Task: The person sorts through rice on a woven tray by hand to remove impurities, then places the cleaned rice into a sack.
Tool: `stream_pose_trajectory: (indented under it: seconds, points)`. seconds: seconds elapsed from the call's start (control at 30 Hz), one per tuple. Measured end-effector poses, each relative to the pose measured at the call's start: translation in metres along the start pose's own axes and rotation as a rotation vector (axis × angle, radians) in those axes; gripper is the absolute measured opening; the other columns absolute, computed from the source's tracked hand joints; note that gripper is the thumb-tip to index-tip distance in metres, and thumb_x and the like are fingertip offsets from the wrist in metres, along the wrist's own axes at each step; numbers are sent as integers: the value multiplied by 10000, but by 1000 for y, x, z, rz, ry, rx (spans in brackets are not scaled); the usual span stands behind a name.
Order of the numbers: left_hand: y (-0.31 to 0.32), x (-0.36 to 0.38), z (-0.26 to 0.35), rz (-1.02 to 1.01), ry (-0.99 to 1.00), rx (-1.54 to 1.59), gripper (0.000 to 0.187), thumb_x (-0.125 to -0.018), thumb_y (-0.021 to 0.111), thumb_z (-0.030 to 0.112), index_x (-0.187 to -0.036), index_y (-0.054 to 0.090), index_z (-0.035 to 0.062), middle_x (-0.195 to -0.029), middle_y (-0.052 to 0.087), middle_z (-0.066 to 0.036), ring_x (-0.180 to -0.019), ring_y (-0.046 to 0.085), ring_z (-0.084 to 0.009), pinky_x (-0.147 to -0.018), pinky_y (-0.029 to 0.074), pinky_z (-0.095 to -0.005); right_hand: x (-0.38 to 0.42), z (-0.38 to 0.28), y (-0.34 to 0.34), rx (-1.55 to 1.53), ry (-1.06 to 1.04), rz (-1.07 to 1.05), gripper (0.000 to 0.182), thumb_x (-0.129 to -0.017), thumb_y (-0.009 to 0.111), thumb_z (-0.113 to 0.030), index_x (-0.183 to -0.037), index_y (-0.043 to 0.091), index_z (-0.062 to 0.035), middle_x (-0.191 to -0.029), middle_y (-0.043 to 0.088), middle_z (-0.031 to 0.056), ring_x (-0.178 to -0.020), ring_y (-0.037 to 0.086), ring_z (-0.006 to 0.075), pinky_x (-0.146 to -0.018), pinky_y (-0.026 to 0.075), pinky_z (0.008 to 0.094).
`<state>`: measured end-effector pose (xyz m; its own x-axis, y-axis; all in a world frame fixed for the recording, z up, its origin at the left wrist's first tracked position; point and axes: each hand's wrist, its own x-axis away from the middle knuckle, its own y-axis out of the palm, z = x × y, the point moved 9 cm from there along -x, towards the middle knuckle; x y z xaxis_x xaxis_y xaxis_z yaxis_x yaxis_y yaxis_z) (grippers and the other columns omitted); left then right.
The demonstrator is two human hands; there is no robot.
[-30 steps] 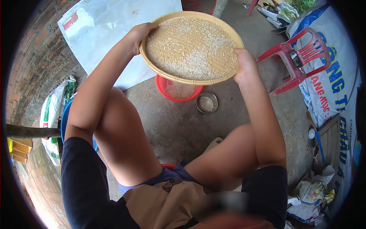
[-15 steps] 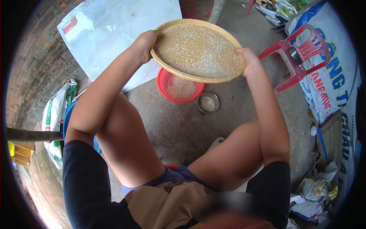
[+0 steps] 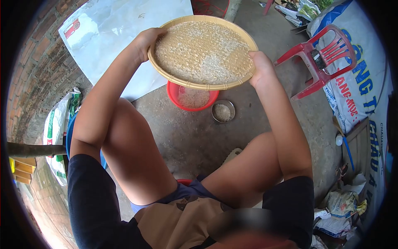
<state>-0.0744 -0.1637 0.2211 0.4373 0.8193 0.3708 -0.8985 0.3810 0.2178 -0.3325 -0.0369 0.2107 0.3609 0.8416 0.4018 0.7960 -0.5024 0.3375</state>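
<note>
While both hands grip opposite rims, left hand [image 3: 146, 41] and right hand [image 3: 260, 66] hold the woven tray [image 3: 166, 68] of rice [image 3: 203, 52] up between them, above the red basin [image 3: 173, 94]. Looks light, stiff and shallow; loose grain spills if tilted, so rim holds suit it.

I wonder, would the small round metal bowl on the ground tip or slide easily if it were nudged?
The small round metal bowl looks low and wide, so it probably would not tip. It seems light, with only a little grain inside, so a nudge would likely make it slide. The rough concrete floor may slow it somewhat.
</note>
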Motion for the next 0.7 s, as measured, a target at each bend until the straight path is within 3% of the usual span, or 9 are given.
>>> stream_pose_trajectory:
  seconds: [0.07, 0.17, 0.27, 0.33, 0.43, 0.63, 0.7]
  points:
    - [1, -4, -7, -62, -41, 21, 363, -912, 383, 178, -1097, 436, -131, -986, 572, -221, -842, 625, -265, -781, 538, -355, 5, -5, -1, -8, -80, 35, 370, -908, 335, -146, -1208, 432, 47, -1146, 540, 213, -1024, 561, 309, -892, 455, 436]
    - [2, 12, 2, 135, 73, -9, 355, -905, 408, 174, -1079, 453, -132, -980, 573, -218, -838, 618, -266, -790, 520, -363, -9, -9, -10, -37, 19, 12, 370, -907, 335, -145, -1206, 433, 48, -1140, 543, 211, -1015, 565, 302, -891, 456, 430]
    - [7, 16, 7, 177, 142, -2, 349, -902, 420, 173, -1070, 463, -130, -975, 573, -213, -836, 615, -268, -795, 512, -368, -17, -5, -11, -27, 140, -68, 351, -866, 385, -82, -1179, 459, 57, -1147, 533, 216, -1007, 567, 316, -856, 464, 441]
    - [-2, 10, 10, 164, 117, 7, 348, -903, 413, 171, -1078, 456, -127, -977, 571, -215, -835, 616, -267, -790, 517, -367, -18, 0, -11, -57, 72, -40, 352, -871, 380, -89, -1182, 456, 57, -1158, 526, 215, -1011, 565, 316, -859, 465, 442]
    - [7, 10, 0, -35, -37, 11, 349, -905, 397, 167, -1093, 439, -124, -977, 568, -217, -830, 619, -270, -783, 528, -364, 6, -2, -2, -67, -69, 40, 349, -879, 373, -97, -1182, 455, 55, -1157, 529, 216, -1013, 565, 313, -859, 466, 439]
    - [6, 12, 7, 145, 138, -26, 357, -913, 382, 178, -1103, 431, -120, -997, 560, -222, -860, 620, -270, -796, 532, -372, -10, -11, -13, -2, 122, -34, 342, -863, 389, -78, -1168, 463, 60, -1129, 544, 204, -1002, 570, 304, -850, 468, 429]
    - [8, 12, 9, 99, 95, 5, 345, -913, 386, 189, -1078, 450, -108, -954, 571, -206, -799, 626, -258, -748, 545, -365, -12, -5, -12, -17, 58, -16, 346, -864, 386, -80, -1172, 459, 59, -1130, 543, 208, -1004, 569, 307, -853, 469, 430]
